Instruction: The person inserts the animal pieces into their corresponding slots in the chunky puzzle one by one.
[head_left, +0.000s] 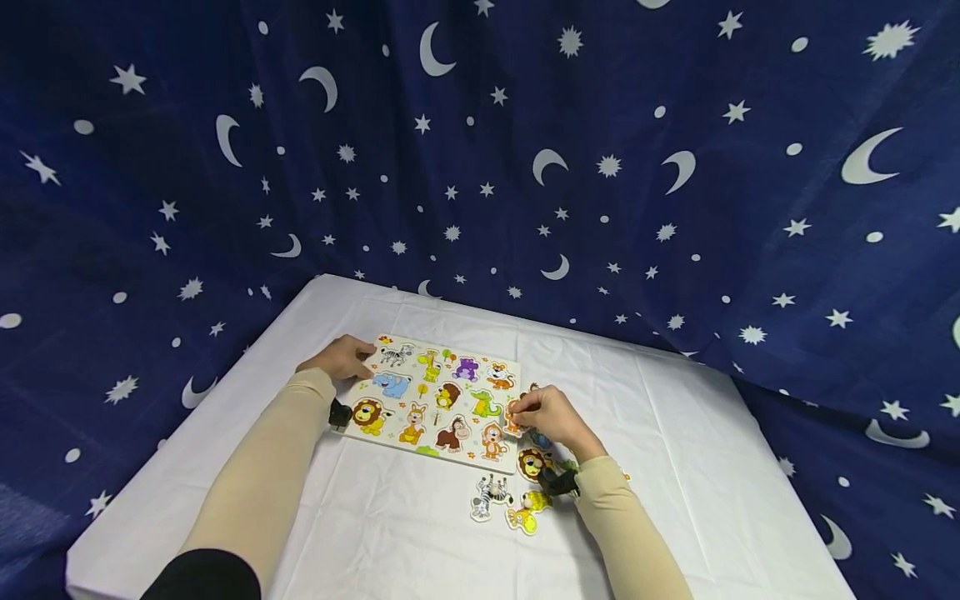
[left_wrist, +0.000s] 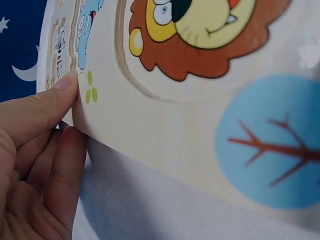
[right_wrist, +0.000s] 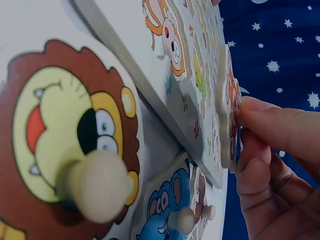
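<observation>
A wooden animal puzzle board [head_left: 422,387], with a lion, an elephant, a zebra and other pictures in outlined recesses, lies on the table. My left hand [head_left: 342,358] grips its left edge; in the left wrist view the thumb [left_wrist: 65,85] is on top and the fingers are below. Over the board's right edge, my right hand [head_left: 551,417] pinches an orange animal puzzle piece [right_wrist: 230,115] by its knob. Which animal it is, I cannot tell. Near that hand lie a lion piece [right_wrist: 65,125] and a blue elephant piece [right_wrist: 167,200], both with wooden knobs.
A zebra piece [head_left: 490,497] and a giraffe piece [head_left: 527,514] lie in front of the board's right corner. The right wrist camera [head_left: 558,481] partly covers the loose pieces. A white cloth [head_left: 660,417] covers the table, and a dark blue curtain [head_left: 495,125] hangs behind it.
</observation>
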